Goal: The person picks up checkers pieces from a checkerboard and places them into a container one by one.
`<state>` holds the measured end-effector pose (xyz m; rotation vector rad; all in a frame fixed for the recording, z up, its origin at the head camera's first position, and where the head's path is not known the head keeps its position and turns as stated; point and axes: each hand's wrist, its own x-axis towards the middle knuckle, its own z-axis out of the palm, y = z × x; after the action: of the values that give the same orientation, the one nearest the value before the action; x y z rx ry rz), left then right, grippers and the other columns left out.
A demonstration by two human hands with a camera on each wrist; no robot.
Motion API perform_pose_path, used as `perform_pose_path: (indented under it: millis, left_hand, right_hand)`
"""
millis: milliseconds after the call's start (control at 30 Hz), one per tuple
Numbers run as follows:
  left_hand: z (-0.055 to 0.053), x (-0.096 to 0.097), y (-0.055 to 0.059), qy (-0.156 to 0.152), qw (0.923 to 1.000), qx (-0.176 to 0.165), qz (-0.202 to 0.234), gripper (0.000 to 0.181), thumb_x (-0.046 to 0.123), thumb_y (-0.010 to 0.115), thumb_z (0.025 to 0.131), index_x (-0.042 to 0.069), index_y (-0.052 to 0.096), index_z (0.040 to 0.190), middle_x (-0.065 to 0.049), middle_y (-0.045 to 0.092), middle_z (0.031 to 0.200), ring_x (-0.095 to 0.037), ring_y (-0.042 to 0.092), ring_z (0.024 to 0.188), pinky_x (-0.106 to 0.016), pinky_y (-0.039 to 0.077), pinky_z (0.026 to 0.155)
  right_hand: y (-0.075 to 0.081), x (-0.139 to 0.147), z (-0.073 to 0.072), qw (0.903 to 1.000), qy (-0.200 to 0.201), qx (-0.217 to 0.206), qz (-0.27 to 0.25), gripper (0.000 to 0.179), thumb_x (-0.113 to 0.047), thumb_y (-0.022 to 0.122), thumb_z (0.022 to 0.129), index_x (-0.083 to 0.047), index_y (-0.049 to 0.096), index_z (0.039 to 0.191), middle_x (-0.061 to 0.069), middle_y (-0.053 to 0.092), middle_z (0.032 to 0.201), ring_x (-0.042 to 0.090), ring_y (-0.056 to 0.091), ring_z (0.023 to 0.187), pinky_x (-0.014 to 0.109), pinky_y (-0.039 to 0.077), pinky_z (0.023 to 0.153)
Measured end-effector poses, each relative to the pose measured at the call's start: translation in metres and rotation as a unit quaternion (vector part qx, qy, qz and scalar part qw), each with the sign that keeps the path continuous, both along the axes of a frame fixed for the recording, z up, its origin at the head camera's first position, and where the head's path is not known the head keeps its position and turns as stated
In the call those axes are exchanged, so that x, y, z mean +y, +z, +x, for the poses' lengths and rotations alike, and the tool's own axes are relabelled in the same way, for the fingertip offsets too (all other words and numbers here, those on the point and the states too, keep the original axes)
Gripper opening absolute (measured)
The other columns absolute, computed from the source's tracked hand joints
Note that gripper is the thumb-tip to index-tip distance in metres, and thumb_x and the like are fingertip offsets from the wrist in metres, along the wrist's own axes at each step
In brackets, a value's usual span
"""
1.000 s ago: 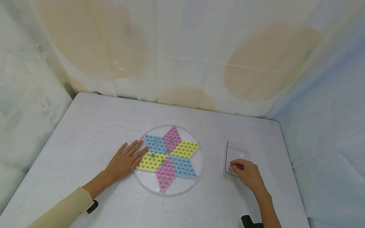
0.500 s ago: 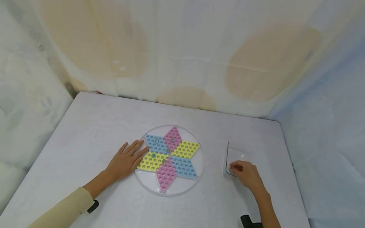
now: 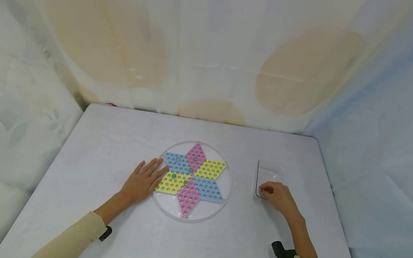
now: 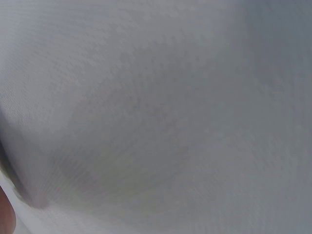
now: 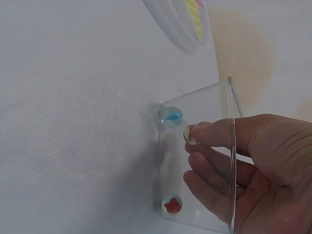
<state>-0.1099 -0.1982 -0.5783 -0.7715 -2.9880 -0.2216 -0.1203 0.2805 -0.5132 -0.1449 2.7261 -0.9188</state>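
Observation:
My left hand (image 3: 142, 184) lies flat with fingers spread at the left edge of a round Chinese checkers board (image 3: 206, 217). Its fingertips overlap the clear rim. A star of pink, yellow and blue sections covers the board, and several marbles sit in its holes. To the right, my right hand (image 3: 278, 196) reaches into a clear plastic box (image 3: 271, 167). In the right wrist view, thumb and fingers pinch a glass marble (image 5: 190, 135) with a reddish-yellow swirl. A marble with a blue swirl (image 5: 172, 117) and one with a red swirl (image 5: 171, 205) lie on the box floor.
A white cloth covers the table (image 3: 135, 134). Pale curtains (image 3: 213, 63) hang behind it and on both sides. The left wrist view holds mostly blurred cloth.
My right hand has shifted slightly toward the near-left part of the box, its fingertips still down inside. The left hand keeps its place on the board.

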Motion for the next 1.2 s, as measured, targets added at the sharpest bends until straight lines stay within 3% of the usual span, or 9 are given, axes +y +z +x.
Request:
perform_pose_path:
  millis: [633,967,1200]
  left_hand:
    - [0.000,0.000,0.000,0.003,1.0000,0.001,-0.003,0.055,0.036,0.045,0.105,0.019,0.038,0.156,-0.008,0.023,0.164,-0.028,0.016,0.151,-0.054,0.012,0.119]
    - [0.000,0.000,-0.004,0.001,0.9999,0.012,-0.006,0.055,0.035,0.046,0.104,0.017,0.038,0.156,-0.009,0.024,0.164,-0.029,0.017,0.150,-0.054,0.014,0.119]
    - [0.001,0.001,-0.001,0.005,1.0000,0.000,-0.001,0.056,0.035,0.047,0.104,0.017,0.038,0.156,-0.009,0.023,0.164,-0.029,0.016,0.150,-0.055,0.013,0.119]
  right_hand:
    - [0.000,0.000,-0.003,0.9998,0.010,0.018,0.003,0.016,-0.006,0.070,0.092,0.002,0.073,0.105,0.012,0.071,0.099,0.032,0.066,0.095,0.043,0.057,0.077]
    - [0.020,-0.007,0.000,0.9937,0.000,0.111,-0.015,0.017,-0.001,0.065,0.094,0.003,0.071,0.109,0.017,0.072,0.105,0.036,0.067,0.097,0.051,0.055,0.084]
    - [0.035,-0.022,0.003,0.9904,0.006,0.127,-0.054,0.020,-0.006,0.068,0.094,-0.001,0.071,0.114,0.013,0.072,0.109,0.034,0.067,0.101,0.049,0.056,0.085]
